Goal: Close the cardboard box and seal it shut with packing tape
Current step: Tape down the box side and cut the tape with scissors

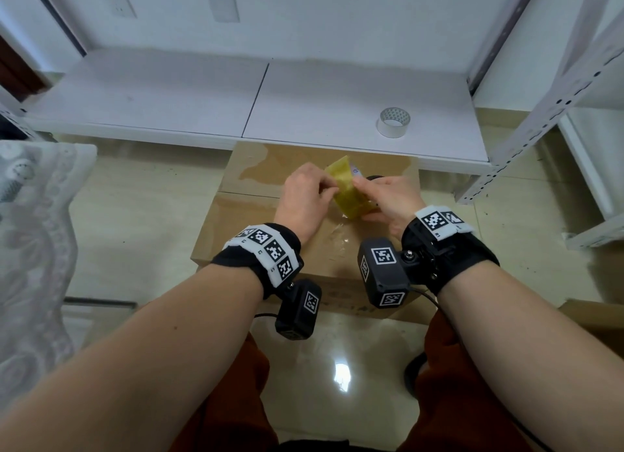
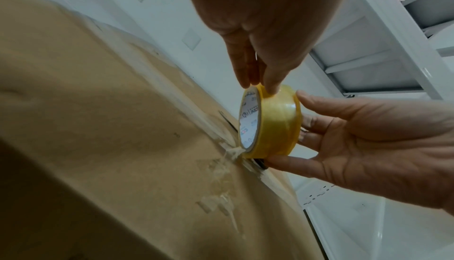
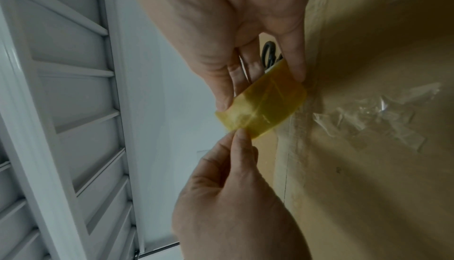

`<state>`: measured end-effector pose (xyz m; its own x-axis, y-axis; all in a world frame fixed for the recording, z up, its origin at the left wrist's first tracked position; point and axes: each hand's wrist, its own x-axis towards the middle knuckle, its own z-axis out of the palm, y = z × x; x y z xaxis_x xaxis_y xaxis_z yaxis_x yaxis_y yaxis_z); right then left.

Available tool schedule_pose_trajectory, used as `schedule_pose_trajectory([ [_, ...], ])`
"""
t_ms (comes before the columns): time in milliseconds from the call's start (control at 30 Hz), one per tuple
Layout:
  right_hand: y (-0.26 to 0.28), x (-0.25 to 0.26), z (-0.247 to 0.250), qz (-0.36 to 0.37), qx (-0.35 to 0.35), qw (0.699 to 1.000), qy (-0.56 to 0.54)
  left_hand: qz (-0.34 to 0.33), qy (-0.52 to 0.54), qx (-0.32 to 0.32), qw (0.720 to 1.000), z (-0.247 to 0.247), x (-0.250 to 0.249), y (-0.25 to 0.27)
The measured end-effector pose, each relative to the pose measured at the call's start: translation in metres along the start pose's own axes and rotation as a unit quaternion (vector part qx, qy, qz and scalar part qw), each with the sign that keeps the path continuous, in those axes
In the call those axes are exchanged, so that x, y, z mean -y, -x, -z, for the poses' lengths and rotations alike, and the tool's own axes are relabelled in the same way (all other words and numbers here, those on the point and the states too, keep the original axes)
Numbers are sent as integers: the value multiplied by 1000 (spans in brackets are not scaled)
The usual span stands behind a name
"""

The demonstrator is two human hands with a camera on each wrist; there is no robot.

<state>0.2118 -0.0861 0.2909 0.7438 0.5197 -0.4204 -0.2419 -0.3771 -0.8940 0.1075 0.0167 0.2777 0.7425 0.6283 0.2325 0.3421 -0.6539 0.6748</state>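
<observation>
The brown cardboard box (image 1: 243, 222) sits on the floor with its top flaps down and old clear tape scraps (image 3: 380, 116) stuck on it. Above the flap seam both hands hold a yellow packing tape roll (image 1: 351, 191) on edge. My right hand (image 1: 366, 200) grips the roll (image 2: 277, 120) by its sides between thumb and fingers. My left hand (image 1: 332, 190) pinches at the roll's outer surface (image 3: 265, 107) with thumb and forefinger (image 3: 242, 133). No length of tape is visibly pulled off the roll.
Black scissors (image 3: 269, 54) lie on the box just beyond my right hand. A second, whitish tape roll (image 1: 393, 122) stands on the low white shelf (image 1: 169, 97) behind the box. A metal rack (image 1: 526, 114) rises at the right, and lacy fabric (image 1: 33, 232) lies at the left.
</observation>
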Motion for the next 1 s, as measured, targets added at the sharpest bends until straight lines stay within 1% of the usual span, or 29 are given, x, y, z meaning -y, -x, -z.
schedule_pose_trajectory([
  [67, -1, -1, 3, 7, 30, 999, 20, -7, -21, 11, 1000, -1, 2, 0],
  [133, -3, -3, 6, 30, 50, 995, 81, -10, -36, 18, 999, -2, 4, -1],
  [200, -6, -5, 7, 54, 42, 985, 157, -15, -39, 22, 999, -3, 5, -1],
  [267, -6, -5, 7, 63, 36, 980, 186, -19, -30, 24, 999, -4, 6, -1],
  [367, -7, -5, 9, 66, 38, 981, 179, -26, -3, 26, 999, -4, 7, -2],
  [467, -6, -3, 11, 66, 48, 976, 204, -30, -11, 31, 999, -5, 7, -3],
  [567, -4, -1, 11, 63, 71, 974, 206, -57, -38, 21, 997, -4, 4, -1],
  [633, -3, 0, 11, 76, 66, 971, 216, -78, -34, 12, 996, -3, -2, 1],
  [667, -2, 0, 11, 84, 62, 971, 216, -79, -30, 15, 996, -3, -5, 2],
  [733, -2, -1, 10, 83, 64, 976, 190, -69, -21, 18, 997, -1, -10, 4],
  [867, -4, -2, 11, 75, 67, 985, 137, -57, 19, -7, 998, 1, -3, 0],
  [933, -5, -3, 12, 75, 64, 986, 132, -56, -11, 11, 998, 2, 3, -3],
  [1000, -5, -3, 11, 78, 60, 986, 132, -79, -30, 10, 996, 1, 7, -2],
])
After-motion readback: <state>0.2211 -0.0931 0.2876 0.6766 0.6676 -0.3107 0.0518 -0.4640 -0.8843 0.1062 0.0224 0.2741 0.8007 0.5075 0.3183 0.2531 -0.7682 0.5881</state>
